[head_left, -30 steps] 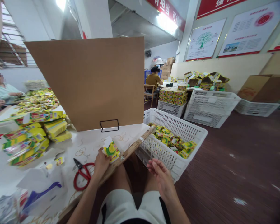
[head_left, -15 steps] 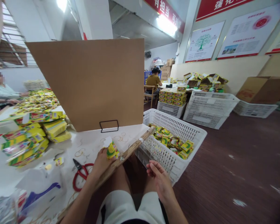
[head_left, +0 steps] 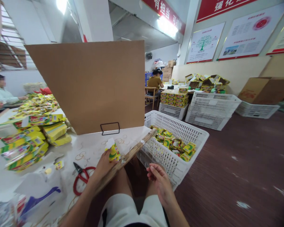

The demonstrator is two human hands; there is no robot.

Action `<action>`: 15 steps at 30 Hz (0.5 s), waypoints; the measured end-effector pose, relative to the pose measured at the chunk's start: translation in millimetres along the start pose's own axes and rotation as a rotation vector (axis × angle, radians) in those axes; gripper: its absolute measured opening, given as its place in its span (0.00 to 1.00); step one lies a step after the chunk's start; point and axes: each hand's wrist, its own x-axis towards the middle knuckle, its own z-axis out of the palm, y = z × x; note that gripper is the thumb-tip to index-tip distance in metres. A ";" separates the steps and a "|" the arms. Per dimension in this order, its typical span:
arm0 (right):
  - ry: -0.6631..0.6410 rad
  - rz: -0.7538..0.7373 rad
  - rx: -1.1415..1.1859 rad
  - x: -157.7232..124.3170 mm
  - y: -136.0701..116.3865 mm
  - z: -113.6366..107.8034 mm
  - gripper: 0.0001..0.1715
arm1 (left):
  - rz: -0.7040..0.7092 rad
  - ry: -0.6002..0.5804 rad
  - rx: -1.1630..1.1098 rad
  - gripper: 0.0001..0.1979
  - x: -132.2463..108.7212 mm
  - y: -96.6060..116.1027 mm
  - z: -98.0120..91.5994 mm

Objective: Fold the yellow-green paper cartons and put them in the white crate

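At the table's near edge my left hand [head_left: 105,164] is closed on a small yellow-and-green carton [head_left: 114,153] with a white flap sticking up. My right hand [head_left: 159,179] is held above my lap, beside the white basket [head_left: 180,124]. Its fingers are curled in toward the thumb; whatever they may pinch is too small or hidden to make out. Red-handled scissors [head_left: 83,178] lie on the table to the left of my left forearm. Thin rubber bands [head_left: 80,155] are scattered on the white tabletop [head_left: 90,146].
A big cardboard sheet [head_left: 90,88] stands upright behind a black wire stand [head_left: 110,128]. Wrapped yellow packs [head_left: 26,148] are stacked at left, near a crumpled plastic bag [head_left: 38,189]. Small cartons [head_left: 172,142] fill the basket's bottom. Two people sit farther off, at left and at the back.
My left hand stays at the table edge with the carton, whose white flap now stands more upright. My right hand has barely moved. The person at far left has shifted their arms.
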 end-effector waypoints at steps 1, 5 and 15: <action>0.002 0.001 0.002 0.0 0.4 0.2 0.20 | 0.026 -0.020 -0.004 0.29 -0.6 0.7 -0.4; 0.006 0.012 0.008 1.0 2.9 0.8 0.20 | 0.039 -0.045 -0.026 0.25 1.4 -0.1 -4.2; 0.000 0.031 0.004 0.5 5.0 1.4 0.22 | -0.254 0.053 -0.332 0.09 17.0 -19.2 -9.5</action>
